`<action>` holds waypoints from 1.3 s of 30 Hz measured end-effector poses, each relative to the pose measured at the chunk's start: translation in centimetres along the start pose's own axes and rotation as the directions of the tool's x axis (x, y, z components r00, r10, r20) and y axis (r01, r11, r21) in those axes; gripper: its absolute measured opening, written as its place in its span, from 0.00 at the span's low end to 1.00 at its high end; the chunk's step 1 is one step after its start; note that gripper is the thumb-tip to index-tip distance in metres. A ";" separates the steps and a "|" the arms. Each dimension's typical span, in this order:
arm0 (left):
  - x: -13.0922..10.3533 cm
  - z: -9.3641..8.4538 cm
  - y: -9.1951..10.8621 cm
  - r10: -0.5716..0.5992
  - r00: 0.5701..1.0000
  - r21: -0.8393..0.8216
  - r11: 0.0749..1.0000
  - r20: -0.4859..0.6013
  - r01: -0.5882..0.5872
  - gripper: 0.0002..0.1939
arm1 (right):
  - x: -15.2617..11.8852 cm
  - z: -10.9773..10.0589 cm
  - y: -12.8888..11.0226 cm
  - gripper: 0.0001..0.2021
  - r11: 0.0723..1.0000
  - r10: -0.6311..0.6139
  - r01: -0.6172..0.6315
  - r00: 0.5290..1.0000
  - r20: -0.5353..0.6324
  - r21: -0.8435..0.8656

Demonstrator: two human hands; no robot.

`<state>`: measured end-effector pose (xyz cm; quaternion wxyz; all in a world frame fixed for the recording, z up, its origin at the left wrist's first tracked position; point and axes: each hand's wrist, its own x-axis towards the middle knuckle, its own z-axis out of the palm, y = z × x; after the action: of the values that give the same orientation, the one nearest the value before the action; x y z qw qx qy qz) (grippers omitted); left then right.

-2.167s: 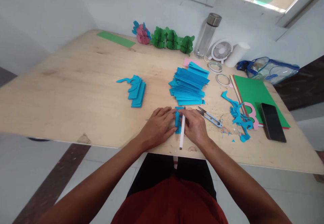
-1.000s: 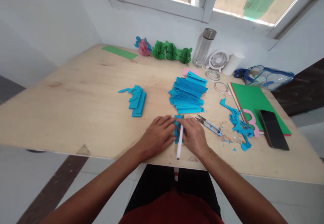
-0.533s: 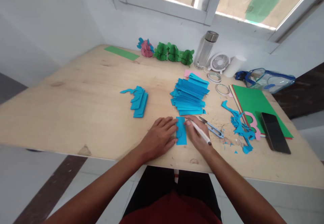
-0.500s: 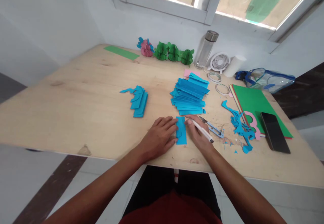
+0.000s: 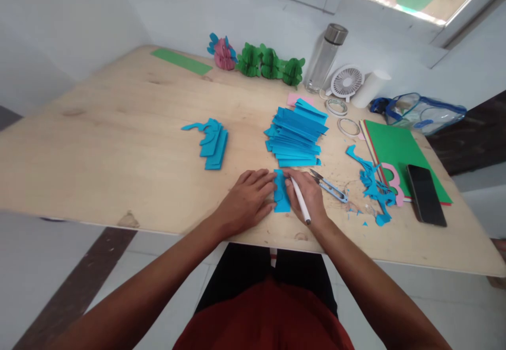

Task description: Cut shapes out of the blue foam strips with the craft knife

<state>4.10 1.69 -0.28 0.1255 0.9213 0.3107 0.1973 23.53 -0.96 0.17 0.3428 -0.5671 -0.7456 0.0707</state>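
The flat left hand [image 5: 249, 200] touched the blue paper strip [image 5: 282, 202] on the wooden table [image 5: 134, 165], the right hand [image 5: 310, 197] clasped a white marker [image 5: 300, 200], tip seemingly hidden, and too light a press might have let the strip skid.

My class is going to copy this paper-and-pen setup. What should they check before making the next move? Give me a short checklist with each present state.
1. Strip steadied: ok; the left hand rests at the left edge of the blue strip.
2. Pen in hand: ok; the right hand holds the white pen.
3. Pen tip on paper: cannot tell; fingers hide it.
4. Line visible: ok; a curved line shows on the strip.
5. Snips well away from hands: not ok; the snips lie close beside the right hand.
6. Scraps cleared: not ok; blue scraps lie right of the snips.
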 end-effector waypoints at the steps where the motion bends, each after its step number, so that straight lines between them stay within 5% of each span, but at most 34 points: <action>1: 0.0 0.0 0.0 0.001 1.000 0.002 1.000 -0.002 -0.001 0.16 | 0.0 0.0 0.0 0.15 1.000 -0.002 0.002 1.000 0.003 -0.006; 39: -0.2 0.1 0.1 -0.011 0.999 -0.025 1.000 -0.040 0.010 0.20 | -0.5 0.3 0.3 0.18 0.997 -0.081 0.081 0.996 0.034 0.002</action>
<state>4.06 1.50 -0.34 0.1316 0.9139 0.3157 0.2188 23.61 -1.20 -0.41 0.3327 -0.5348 -0.7738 0.0669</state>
